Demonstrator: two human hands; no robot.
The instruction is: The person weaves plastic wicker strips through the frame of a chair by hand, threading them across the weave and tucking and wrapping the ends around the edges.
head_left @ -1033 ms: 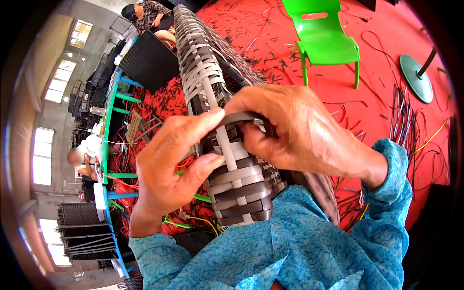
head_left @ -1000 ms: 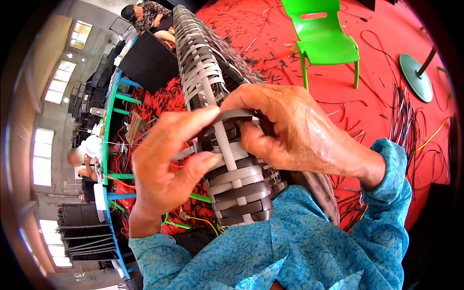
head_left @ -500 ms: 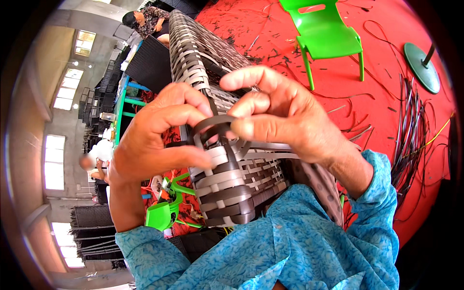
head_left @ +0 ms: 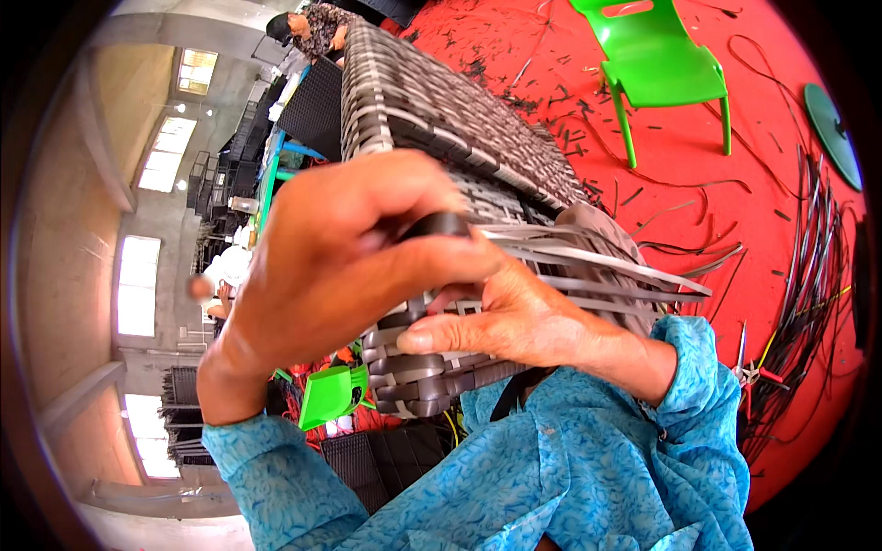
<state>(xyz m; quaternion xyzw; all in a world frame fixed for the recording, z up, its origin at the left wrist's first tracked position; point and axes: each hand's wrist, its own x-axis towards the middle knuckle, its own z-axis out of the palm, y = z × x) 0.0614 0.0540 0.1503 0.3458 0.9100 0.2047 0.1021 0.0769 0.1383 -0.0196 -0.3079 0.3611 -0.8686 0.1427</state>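
My left hand (head_left: 340, 248) is closed, slightly blurred, with a dark flat weaving strip (head_left: 443, 224) looped between its thumb and fingers. Below it my right hand (head_left: 519, 317) grips the corner of a woven furniture piece (head_left: 413, 376); its thumb lies on the weave and most of its fingers are hidden. The piece is woven in brown and grey bands. Its tall woven side (head_left: 441, 101) stretches away from me. Loose light grey strips (head_left: 606, 262) trail off to the right, above my right wrist.
A green plastic chair (head_left: 660, 73) stands on the red floor covering (head_left: 680, 211) with scattered offcuts. Long dark strips (head_left: 804, 303) lie at right, near red-handled pliers (head_left: 755, 375). A green plastic item (head_left: 327, 397) sits lower left. Another person (head_left: 317, 29) sits at the far end.
My left hand has moved right and over the corner, pulling on the dark strip's loop. My right hand has dropped lower onto the weave. The view has shifted, bringing the pliers into sight.
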